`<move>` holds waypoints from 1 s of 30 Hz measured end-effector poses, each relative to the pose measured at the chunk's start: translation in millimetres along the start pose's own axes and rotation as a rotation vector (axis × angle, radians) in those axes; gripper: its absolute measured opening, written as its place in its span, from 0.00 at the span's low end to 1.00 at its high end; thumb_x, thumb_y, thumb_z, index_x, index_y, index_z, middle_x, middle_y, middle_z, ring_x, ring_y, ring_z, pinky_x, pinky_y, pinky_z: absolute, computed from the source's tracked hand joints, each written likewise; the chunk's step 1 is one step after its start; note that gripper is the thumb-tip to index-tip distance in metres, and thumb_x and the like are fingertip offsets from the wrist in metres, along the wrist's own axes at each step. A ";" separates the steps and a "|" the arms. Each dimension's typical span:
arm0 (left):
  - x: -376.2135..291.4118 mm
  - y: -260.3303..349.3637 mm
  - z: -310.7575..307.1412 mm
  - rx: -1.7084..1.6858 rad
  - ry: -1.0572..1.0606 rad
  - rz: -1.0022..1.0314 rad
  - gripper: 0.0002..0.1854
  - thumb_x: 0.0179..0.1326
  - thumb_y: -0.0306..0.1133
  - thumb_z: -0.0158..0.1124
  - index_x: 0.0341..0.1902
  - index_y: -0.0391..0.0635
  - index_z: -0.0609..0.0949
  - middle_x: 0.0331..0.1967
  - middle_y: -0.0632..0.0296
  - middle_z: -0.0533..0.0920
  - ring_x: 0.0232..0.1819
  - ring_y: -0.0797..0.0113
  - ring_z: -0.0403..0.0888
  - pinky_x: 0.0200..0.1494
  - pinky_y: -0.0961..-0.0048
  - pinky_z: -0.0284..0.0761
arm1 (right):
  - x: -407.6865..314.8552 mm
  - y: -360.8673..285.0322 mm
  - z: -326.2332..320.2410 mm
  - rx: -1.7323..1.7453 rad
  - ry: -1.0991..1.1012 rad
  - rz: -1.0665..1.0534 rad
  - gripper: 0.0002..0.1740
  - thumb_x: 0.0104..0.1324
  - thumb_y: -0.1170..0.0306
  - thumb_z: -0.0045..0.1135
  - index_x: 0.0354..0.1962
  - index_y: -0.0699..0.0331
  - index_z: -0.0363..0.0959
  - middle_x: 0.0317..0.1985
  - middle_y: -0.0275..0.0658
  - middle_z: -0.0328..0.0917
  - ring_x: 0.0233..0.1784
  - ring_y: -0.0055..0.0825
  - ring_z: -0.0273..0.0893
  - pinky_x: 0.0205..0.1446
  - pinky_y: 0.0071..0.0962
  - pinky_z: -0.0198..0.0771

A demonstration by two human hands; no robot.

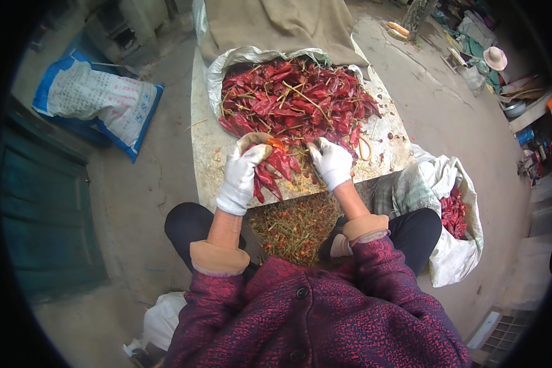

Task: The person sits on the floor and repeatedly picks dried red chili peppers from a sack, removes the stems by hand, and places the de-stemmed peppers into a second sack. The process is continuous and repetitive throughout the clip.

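Note:
My left hand [244, 172], in a white work glove with a soiled palm, holds a bunch of dried red chili peppers [280, 164]. Their tips hang down over the near part of a pale board [205, 161]. My right hand [331, 161], gloved the same way, is at the near edge of a heap of dried red chilies [276, 103]. Its thumb and fingers are bent together, and whether anything is between them is hidden. The heap spills from the mouth of a white woven sack [215, 78] lying on the board. Loose yellow seeds [299, 185] lie between my hands.
Stems and chili scraps [299, 225] are piled below the board between my legs. A white woven sack [455, 262] with red chilies stands at right. A tan loop [365, 149] lies near my right hand. A printed blue-and-white bag [101, 99] is at left, near a green door [46, 207].

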State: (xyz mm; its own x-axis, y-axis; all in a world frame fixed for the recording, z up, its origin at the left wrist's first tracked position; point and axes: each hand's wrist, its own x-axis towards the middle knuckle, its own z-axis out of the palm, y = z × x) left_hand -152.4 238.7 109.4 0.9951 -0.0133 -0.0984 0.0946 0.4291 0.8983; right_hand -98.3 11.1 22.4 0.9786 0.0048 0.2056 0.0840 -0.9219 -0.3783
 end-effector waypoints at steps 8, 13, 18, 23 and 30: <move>9.8 -11.9 3.5 0.011 -0.057 -0.071 0.06 0.67 0.27 0.64 0.44 0.41 0.80 0.41 0.62 0.83 0.36 0.76 0.82 0.30 0.76 0.84 | 23.7 3.0 7.6 -0.030 -0.197 -0.006 0.28 0.63 0.49 0.61 0.57 0.52 0.77 0.43 0.50 0.85 0.46 0.48 0.84 0.48 0.44 0.78; 14.5 -26.6 12.9 0.501 0.042 -0.067 0.09 0.63 0.28 0.67 0.44 0.40 0.80 0.49 0.56 0.83 0.34 0.74 0.80 0.36 0.76 0.81 | 1.3 10.2 -7.4 0.497 -0.044 -0.006 0.29 0.62 0.59 0.69 0.59 0.58 0.75 0.37 0.36 0.84 0.37 0.22 0.80 0.44 0.23 0.74; 14.9 -45.4 23.8 0.883 -0.140 0.196 0.35 0.56 0.44 0.72 0.70 0.56 0.75 0.61 0.57 0.82 0.55 0.61 0.84 0.60 0.67 0.77 | -26.2 -6.6 -31.0 1.027 -0.229 -0.035 0.23 0.71 0.70 0.57 0.62 0.62 0.73 0.51 0.36 0.83 0.41 0.18 0.77 0.45 0.22 0.75; 10.2 -52.2 28.6 1.140 -0.088 0.330 0.28 0.57 0.50 0.70 0.62 0.59 0.81 0.55 0.58 0.84 0.55 0.56 0.83 0.57 0.63 0.78 | -44.2 -22.1 -54.7 0.683 -0.185 -0.119 0.21 0.70 0.70 0.55 0.60 0.63 0.75 0.52 0.43 0.83 0.51 0.29 0.83 0.55 0.27 0.77; -0.2 -46.5 38.8 1.329 0.008 0.226 0.18 0.59 0.42 0.68 0.51 0.50 0.86 0.48 0.55 0.86 0.49 0.53 0.85 0.51 0.62 0.81 | -46.3 -42.4 -64.6 0.573 0.154 -0.309 0.16 0.62 0.66 0.66 0.48 0.59 0.82 0.42 0.41 0.84 0.45 0.36 0.83 0.51 0.30 0.78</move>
State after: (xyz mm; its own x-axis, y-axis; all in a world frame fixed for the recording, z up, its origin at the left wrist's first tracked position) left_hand -155.8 183.8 84.3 0.9928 -0.0523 0.1074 -0.1084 -0.7722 0.6260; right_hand -159.3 25.0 87.2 0.8592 0.1414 0.4918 0.4842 -0.5354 -0.6920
